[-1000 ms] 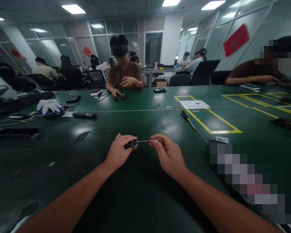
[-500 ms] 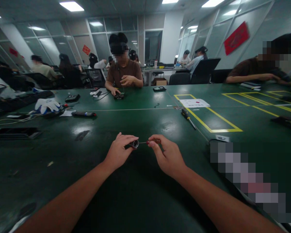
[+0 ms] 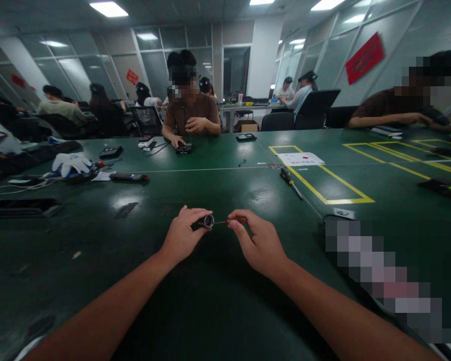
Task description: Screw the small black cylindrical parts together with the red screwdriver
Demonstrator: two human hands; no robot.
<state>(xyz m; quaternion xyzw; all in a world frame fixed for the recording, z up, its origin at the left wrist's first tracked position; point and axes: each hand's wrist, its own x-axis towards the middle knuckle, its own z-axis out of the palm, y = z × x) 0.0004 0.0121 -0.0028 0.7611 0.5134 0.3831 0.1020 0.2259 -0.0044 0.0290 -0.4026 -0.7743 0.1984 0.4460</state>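
The green table (image 3: 225, 185) fills a busy workroom, with a loose screwdriver (image 3: 291, 183) at one o'clock. At twelve o'clock, my left hand (image 3: 182, 238) pinches a metal cylinder (image 3: 208, 221) just above the table. My right hand (image 3: 261, 245) pinches a thin red-handled driver (image 3: 233, 220). My hands have drawn closer and less shaft shows, so I judge the tip sits deeper.

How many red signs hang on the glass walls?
3: a large red sign on the right wall, a small red sign on the back wall, left of centre, a third sign far left. People may hide more.
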